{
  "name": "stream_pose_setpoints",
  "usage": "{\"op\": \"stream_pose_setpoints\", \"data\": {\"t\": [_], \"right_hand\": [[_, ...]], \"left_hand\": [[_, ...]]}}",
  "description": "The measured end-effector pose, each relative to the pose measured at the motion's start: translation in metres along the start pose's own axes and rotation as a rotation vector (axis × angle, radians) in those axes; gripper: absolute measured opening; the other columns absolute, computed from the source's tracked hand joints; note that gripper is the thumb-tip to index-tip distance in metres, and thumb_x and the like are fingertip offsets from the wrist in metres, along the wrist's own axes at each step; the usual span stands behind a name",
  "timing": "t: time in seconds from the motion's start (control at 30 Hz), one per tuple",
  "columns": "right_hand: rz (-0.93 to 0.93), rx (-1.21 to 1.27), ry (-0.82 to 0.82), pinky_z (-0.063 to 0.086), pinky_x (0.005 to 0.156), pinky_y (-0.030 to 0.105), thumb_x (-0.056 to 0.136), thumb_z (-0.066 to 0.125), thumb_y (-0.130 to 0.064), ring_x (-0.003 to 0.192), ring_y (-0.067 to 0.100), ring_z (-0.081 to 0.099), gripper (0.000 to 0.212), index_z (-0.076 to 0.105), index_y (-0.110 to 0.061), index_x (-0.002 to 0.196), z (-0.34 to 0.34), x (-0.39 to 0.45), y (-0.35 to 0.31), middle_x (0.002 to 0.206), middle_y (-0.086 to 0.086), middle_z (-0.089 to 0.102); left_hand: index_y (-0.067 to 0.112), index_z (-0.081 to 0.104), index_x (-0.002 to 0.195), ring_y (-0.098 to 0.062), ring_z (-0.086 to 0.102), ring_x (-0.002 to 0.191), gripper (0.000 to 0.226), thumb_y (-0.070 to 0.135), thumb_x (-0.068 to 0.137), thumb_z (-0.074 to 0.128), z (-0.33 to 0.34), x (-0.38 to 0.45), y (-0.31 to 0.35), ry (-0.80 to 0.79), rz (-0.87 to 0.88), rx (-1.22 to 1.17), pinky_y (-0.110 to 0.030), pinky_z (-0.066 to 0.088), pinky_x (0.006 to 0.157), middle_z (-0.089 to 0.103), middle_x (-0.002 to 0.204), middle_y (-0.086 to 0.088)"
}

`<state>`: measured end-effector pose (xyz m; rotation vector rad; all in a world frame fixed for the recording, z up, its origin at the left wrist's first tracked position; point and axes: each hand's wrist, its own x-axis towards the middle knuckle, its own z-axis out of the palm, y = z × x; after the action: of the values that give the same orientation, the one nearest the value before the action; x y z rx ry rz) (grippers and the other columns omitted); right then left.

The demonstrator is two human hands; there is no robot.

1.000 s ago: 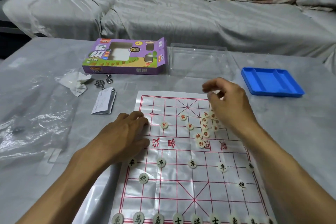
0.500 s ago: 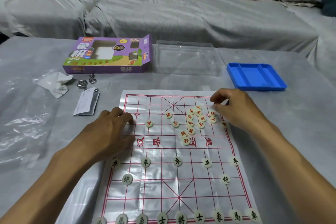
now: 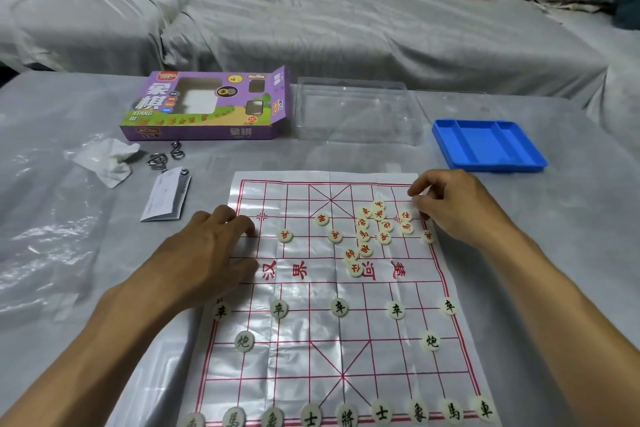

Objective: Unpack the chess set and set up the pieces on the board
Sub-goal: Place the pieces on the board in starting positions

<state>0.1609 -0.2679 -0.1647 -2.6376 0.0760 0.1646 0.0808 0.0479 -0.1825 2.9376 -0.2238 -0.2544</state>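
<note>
The chess board [image 3: 311, 350], a shiny sheet with a red grid, lies in front of me. Black-lettered pieces [image 3: 339, 307] stand in rows on its near half. Red-lettered pieces [image 3: 375, 230] lie in a loose cluster on the far right half, with three spread out to the left. My left hand [image 3: 207, 253] rests palm down on the board's left edge and holds nothing. My right hand [image 3: 457, 208] is at the far right of the board, just right of the cluster, fingers curled and pinching a pale piece [image 3: 417, 200].
Behind the board are a purple chess box [image 3: 204, 107], a clear plastic case [image 3: 353, 111] and a blue tray [image 3: 485, 146]. Crumpled tissue [image 3: 107, 159], metal wire rings [image 3: 166, 156], a folded leaflet [image 3: 166, 198] and a clear bag [image 3: 45, 236] lie to the left. A covered sofa [image 3: 311, 10] stands beyond.
My right hand came down from above the cluster to the board's far right edge. My left hand stayed on the board's left edge. My view shifted slightly.
</note>
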Motion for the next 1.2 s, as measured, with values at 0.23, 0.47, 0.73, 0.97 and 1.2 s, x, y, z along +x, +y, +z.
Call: {"op": "stream_pose_setpoints", "data": {"t": [0.23,0.47,0.73,0.97,1.2], "right_hand": [[0.010,0.005,0.018,0.043,0.062,0.015,0.092,0.065,-0.024,0.086,0.011,0.059,0.014,0.061,-0.027,0.105,-0.004,0.002,0.004,0.097,-0.005,0.062],[0.036,-0.022,-0.004,0.048,0.073,0.022,0.089,0.069,-0.023,0.090,0.013,0.062,0.017,0.061,-0.026,0.104,-0.004,0.002,0.006,0.103,-0.003,0.065],[-0.037,0.008,-0.125,0.050,0.075,0.023,0.085,0.072,-0.032,0.087,0.012,0.062,0.011,0.068,-0.021,0.086,0.000,-0.003,-0.002,0.096,-0.006,0.066],[-0.176,-0.005,-0.290,0.052,0.073,0.019,0.086,0.072,-0.029,0.083,0.007,0.063,0.003,0.071,-0.029,0.089,0.003,-0.006,-0.009,0.090,-0.015,0.066],[-0.230,-0.102,-0.333,0.044,0.070,0.012,0.086,0.073,-0.021,0.085,0.007,0.058,0.022,0.068,-0.036,0.101,0.003,-0.006,-0.008,0.104,-0.016,0.061]], "left_hand": [[0.034,0.040,0.133,-0.014,0.038,0.120,0.048,0.051,0.090,0.052,0.000,0.000,0.001,-0.003,0.004,0.005,-0.030,0.046,0.087,0.037,0.138,0.009],[0.034,0.040,0.133,-0.013,0.037,0.119,0.048,0.052,0.090,0.052,0.000,0.000,0.001,-0.006,-0.001,0.005,-0.029,0.046,0.085,0.037,0.138,0.010],[0.034,0.039,0.133,-0.014,0.037,0.121,0.049,0.052,0.090,0.052,0.000,0.002,0.001,-0.013,-0.006,0.017,-0.030,0.046,0.085,0.036,0.139,0.008],[0.034,0.039,0.133,-0.014,0.037,0.121,0.049,0.052,0.089,0.052,-0.001,0.001,0.002,-0.017,-0.006,0.013,-0.030,0.047,0.086,0.036,0.139,0.008],[0.034,0.039,0.133,-0.014,0.037,0.121,0.049,0.052,0.090,0.053,0.000,0.001,0.001,-0.014,-0.004,0.007,-0.029,0.046,0.086,0.037,0.139,0.008]]}}
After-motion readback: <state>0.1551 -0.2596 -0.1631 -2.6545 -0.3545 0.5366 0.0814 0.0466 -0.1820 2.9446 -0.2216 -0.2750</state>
